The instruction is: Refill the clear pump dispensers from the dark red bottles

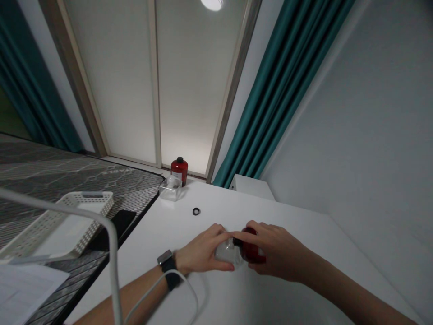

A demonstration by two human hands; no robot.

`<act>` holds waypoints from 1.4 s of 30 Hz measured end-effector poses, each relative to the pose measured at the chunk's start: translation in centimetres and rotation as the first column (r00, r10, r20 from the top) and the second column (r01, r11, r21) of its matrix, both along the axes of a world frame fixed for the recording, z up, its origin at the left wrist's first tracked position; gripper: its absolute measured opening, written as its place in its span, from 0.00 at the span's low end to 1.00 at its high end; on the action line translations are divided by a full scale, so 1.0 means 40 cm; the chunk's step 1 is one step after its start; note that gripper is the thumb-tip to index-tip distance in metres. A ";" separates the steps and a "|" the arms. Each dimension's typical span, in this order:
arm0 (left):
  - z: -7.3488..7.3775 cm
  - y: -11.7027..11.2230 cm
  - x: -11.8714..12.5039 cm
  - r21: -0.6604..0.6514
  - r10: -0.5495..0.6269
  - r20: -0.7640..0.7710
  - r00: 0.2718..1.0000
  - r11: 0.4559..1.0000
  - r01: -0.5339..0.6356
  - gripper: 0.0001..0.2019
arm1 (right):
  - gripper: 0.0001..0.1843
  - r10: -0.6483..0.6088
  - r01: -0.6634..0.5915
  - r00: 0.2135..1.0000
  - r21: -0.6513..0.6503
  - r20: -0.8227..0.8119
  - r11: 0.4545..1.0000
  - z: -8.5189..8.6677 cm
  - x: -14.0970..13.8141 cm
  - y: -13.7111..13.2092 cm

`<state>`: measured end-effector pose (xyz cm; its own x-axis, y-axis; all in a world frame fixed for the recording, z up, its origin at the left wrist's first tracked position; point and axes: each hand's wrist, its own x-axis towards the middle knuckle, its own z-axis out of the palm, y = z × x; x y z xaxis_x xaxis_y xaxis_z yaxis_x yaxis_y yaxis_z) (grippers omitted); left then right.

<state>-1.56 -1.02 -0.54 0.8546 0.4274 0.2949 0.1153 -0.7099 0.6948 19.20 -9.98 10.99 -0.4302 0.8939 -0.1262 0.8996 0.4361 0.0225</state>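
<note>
In the head view my left hand (208, 249) is closed around a clear, rounded container (227, 253) just above or on the white table (169, 234). My right hand (275, 250) grips a red bottle (251, 253) with a dark neck. The bottle is tilted on its side, its neck pointing left over the clear container. Fingers of both hands meet above the neck, so I cannot tell whether neck and container touch. A small black ring (196, 211) lies on the table beyond my left hand.
Farther back stand a second red bottle (179, 169) with a black cap and a clear square box (170, 189). On the left are a white basket (67, 225), a dark flat object (115, 228) and paper (29, 291). A white tube (111, 253) crosses the lower left.
</note>
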 end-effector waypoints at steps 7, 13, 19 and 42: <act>-0.004 0.002 0.000 0.006 -0.005 0.015 1.000 1.000 0.005 0.33 | 0.41 -0.001 0.000 1.000 -0.010 -0.004 1.000 -0.003 0.002 0.001; 0.000 0.002 0.000 0.001 -0.007 0.001 1.000 1.000 0.007 0.34 | 0.40 0.002 -0.002 1.000 -0.016 0.000 1.000 0.000 -0.002 0.004; -0.007 0.004 0.000 0.001 -0.005 0.014 1.000 1.000 0.005 0.33 | 0.39 0.012 -0.012 1.000 -0.006 -0.009 1.000 0.004 -0.003 0.004; -0.001 0.001 0.002 -0.010 0.002 0.002 1.000 1.000 -0.002 0.33 | 0.40 0.015 -0.015 1.000 -0.002 0.020 1.000 -0.003 0.001 0.004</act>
<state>-1.49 -0.98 -0.59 0.8530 0.4324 0.2922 0.1158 -0.7028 0.7019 19.23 -9.84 10.89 -0.4406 0.8872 -0.1371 0.8924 0.4494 0.0399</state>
